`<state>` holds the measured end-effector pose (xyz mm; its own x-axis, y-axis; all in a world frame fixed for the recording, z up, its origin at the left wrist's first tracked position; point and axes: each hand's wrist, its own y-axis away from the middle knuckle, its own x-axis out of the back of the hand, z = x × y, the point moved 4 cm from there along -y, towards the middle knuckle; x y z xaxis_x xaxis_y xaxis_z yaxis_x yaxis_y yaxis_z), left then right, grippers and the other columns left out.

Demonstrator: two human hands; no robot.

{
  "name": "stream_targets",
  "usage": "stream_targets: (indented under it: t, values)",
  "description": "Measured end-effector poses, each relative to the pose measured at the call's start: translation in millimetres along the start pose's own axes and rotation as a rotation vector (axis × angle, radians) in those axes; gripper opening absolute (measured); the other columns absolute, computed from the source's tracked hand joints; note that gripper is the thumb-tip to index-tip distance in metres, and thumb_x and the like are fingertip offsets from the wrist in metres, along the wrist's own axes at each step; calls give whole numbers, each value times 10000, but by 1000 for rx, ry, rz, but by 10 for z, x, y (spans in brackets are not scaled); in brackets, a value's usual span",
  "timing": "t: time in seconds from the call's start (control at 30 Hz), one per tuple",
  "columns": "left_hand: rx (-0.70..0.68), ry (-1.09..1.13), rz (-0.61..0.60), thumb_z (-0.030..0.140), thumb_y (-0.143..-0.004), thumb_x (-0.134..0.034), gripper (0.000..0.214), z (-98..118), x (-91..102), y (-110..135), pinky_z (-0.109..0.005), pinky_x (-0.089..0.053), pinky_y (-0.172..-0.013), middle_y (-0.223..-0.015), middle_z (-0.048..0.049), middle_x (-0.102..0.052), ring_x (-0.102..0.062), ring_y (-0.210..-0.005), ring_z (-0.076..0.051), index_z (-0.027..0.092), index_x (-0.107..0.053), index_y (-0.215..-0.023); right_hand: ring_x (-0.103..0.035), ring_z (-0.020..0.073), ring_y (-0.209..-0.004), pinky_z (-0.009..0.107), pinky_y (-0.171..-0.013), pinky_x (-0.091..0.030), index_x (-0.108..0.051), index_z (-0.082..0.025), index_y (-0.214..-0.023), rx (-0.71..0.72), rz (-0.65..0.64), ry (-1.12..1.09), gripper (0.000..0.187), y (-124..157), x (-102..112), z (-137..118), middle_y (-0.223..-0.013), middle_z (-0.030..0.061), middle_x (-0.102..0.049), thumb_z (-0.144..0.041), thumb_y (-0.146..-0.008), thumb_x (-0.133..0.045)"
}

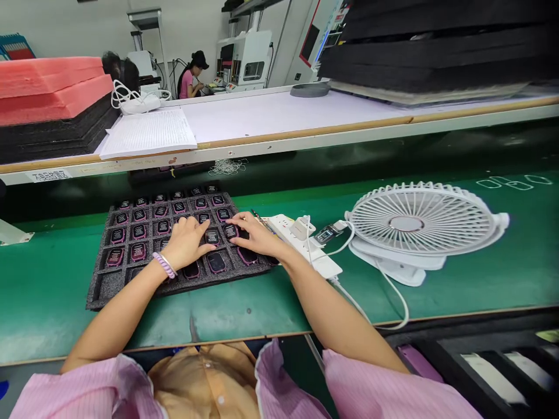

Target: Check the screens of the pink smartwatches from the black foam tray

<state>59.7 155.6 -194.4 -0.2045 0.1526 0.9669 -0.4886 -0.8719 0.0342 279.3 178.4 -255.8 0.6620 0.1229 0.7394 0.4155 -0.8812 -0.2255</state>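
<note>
A black foam tray [103, 285] lies on the green belt [262, 302], its pockets filled with several small pink-framed watch bodies [138, 251]. My left hand [187, 241] rests palm down over the tray's middle pockets, fingers spread toward a watch body [212, 236]. My right hand [253, 231] reaches in from the right, its fingertips touching a watch body [230, 231] in the same row. Neither hand visibly lifts anything. A beaded bracelet [165, 265] sits on my left wrist.
A white power strip [286, 224] with plugs and a cable lies right of the tray, beside a tilted white fan [421, 221]. A raised shelf behind holds paper sheets [148, 132], pink foam [52, 87] and black foam stacks [437, 52]. A person sits working far back.
</note>
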Motion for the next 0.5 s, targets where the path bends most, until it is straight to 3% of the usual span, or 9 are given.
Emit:
stream_targets:
  t: [0.13,0.27,0.37,0.5]
  values:
    - [-14,-116,161,394,-1016,-573,471,-394,443,514,-518,-445,-1052,-1203,-149,-620,-529,-1132,-341,203,-621,-1444,-477,374,-1438,551,-1234,-394,-571,-192,-1525,-31,-58,149,589,39,39,-19,-1472,174,-463,-291,-956,-685]
    - [184,-195,268,425,-1009,-541,374,-1012,691,1160,-494,-471,-975,-1058,-132,-662,-580,-1034,-338,176,-717,-1226,-558,400,-1327,565,-1161,-462,-615,-192,-1484,42,-22,261,495,-17,-21,-359,-1418,184,-532,-277,-998,-654]
    - [319,-185,183,413,-997,-533,316,-1289,568,1492,-482,-476,-906,-966,-124,-688,-607,-937,-328,168,-728,-1035,-608,378,-1234,551,-1087,-507,-695,-175,-1365,208,-166,237,357,-130,-297,-884,-1286,177,-615,-209,-1010,-665]
    - [299,-9,124,425,-991,-577,271,-1233,170,1603,-436,-494,-944,-971,-96,-695,-642,-965,-288,189,-702,-941,-641,349,-1138,517,-1007,-535,-760,-157,-1195,340,-363,316,190,-291,-809,-1577,-1174,164,-657,-249,-1034,-720]
